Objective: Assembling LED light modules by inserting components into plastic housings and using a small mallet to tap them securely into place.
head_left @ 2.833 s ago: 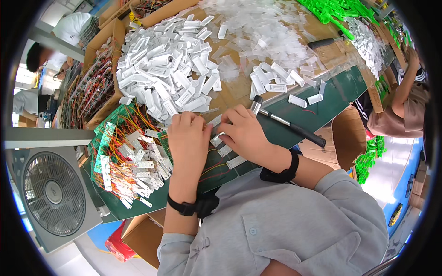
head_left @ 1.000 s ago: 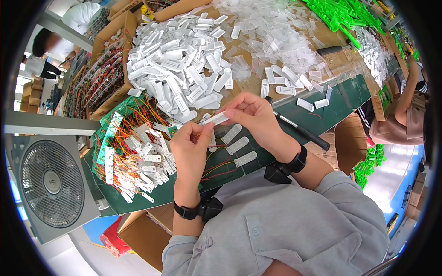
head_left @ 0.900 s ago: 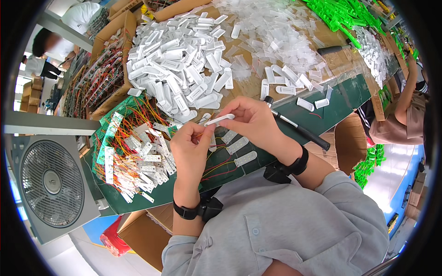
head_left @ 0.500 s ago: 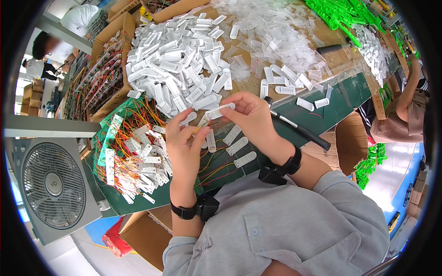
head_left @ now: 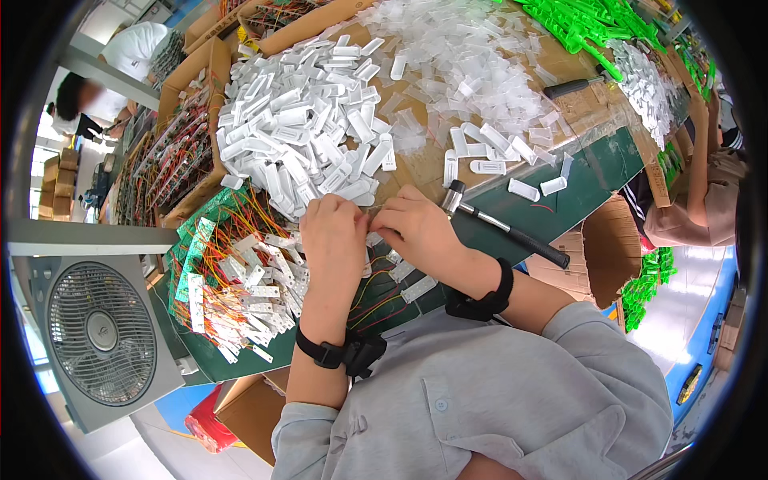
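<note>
My left hand (head_left: 334, 240) and my right hand (head_left: 418, 230) meet over the near edge of the bench, fingertips pinched close together. Between them is a small white oblong plastic case, mostly hidden by the fingers. Under my wrists, a few white perforated circuit boards (head_left: 418, 289) with red and yellow wires lie on the green bench top. Left of my left hand spreads a heap of similar wired boards (head_left: 260, 298). Beyond both hands rises a large pile of white plastic cases (head_left: 300, 120).
A hammer (head_left: 516, 232) lies right of my right hand. Several loose cases (head_left: 486, 167) and many clear plastic pieces (head_left: 472, 72) cover the far bench. Green plastic parts (head_left: 584, 28) are at far right. A fan (head_left: 102, 330) stands left; an open carton (head_left: 612, 248) sits right. Other people are nearby.
My hands have drawn together and turned knuckles up, covering the white case that showed between them before. My right hand has come slightly nearer and left.
</note>
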A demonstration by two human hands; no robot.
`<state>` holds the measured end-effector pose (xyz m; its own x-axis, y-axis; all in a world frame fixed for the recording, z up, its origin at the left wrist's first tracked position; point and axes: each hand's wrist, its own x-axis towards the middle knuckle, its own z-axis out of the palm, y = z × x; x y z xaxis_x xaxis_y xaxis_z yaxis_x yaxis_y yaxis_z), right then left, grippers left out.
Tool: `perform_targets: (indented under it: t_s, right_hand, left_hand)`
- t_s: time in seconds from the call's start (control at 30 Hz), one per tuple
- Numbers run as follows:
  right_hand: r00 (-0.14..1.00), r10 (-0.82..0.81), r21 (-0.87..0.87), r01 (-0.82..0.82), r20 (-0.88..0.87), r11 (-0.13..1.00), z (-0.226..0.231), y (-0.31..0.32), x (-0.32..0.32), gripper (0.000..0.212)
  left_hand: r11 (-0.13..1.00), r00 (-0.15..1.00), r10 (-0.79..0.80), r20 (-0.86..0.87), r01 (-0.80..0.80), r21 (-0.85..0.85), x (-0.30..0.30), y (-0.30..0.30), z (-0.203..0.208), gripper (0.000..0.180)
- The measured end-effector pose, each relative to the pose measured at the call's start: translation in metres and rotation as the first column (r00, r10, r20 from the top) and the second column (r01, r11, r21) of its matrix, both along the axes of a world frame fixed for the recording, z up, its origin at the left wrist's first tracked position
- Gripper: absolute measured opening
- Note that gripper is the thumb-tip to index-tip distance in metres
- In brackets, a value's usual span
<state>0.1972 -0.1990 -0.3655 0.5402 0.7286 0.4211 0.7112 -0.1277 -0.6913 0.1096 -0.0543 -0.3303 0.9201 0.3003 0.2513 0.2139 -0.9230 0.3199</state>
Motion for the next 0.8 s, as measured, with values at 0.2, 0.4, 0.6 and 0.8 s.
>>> perform_targets:
  t_s: [0.2, 0.4, 0.6, 0.8]
  right_hand:
    - [0.885, -0.266, -0.051, 0.308, 0.383, 0.950, 0.012, -0.011, 0.036, 0.010]
    - [0.808, -0.518, -0.520, 0.582, 0.281, 0.625, 0.035, -0.038, 0.078, 0.025]
    - [0.813, -0.354, -0.442, 0.558, 0.462, 0.702, 0.017, -0.031, 0.069, 0.029]
    - [0.746, 0.093, 0.073, -0.059, -0.660, 0.996, 0.049, -0.015, 0.028, 0.031]
  left_hand:
    - [0.839, 0.941, 0.280, 0.190, -0.143, -0.526, -0.011, 0.000, 0.013, 0.017]
    - [0.493, 0.932, 0.335, 0.139, -0.048, -0.869, -0.024, 0.001, 0.010, 0.016]
    - [0.625, 0.970, 0.213, 0.115, -0.045, -0.779, -0.029, 0.000, 0.009, 0.019]
    - [0.489, 0.960, 0.248, 0.131, -0.007, -0.872, -0.030, -0.001, 0.010, 0.021]
